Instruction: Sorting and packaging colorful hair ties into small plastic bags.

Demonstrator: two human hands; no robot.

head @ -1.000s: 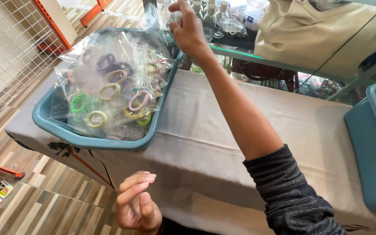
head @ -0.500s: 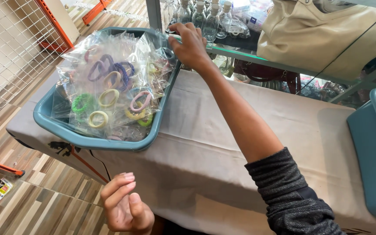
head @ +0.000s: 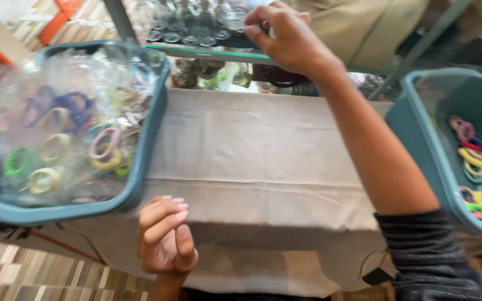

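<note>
Here, your right hand at upper centre of frame, fingers pinched, contents unclear. Left hand at lower centre, loosely curled, empty, just beside left bin of bagged hair ties; nearer hand: left.

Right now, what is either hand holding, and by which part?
Left hand holds nothing. Right hand is curled at the glass shelf edge; any hold cannot be told.

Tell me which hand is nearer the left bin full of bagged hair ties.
The left hand. It is curled at the table's near edge, just below that teal bin's near right corner. The right hand is raised over the glass shelf, beyond the bin's far right corner.
</note>
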